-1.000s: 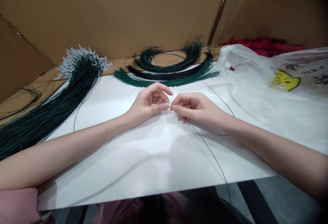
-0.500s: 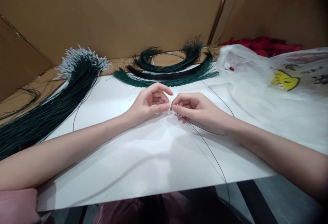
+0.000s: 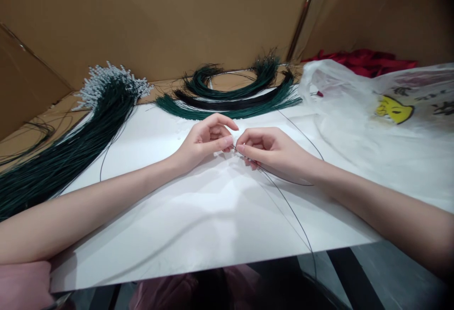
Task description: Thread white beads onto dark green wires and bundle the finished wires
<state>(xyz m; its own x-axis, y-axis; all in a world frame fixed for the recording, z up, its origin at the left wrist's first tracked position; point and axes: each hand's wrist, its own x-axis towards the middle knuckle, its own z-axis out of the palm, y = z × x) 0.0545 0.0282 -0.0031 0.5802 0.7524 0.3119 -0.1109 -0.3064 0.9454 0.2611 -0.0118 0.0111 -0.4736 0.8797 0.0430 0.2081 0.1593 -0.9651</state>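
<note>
My left hand and my right hand meet over the middle of the white board. Between thumb and fingers my right hand pinches a thin dark wire, which trails from beneath it past the board's front edge. A short piece of the wire bridges the small gap to my left thumb and fingers, which are closed on its end. The left index finger arches free above. Small white bits show around the fingertips, too small to make out.
Dark green strands with white beaded tips lie at left. Curved bundles of green and black strands rest at the back. On the right are a clear plastic bag and red fabric. Cardboard walls enclose the white board.
My left thumb and fingertips have shifted slightly left and up, so a bit more wire shows between the hands. My right hand is almost still.
</note>
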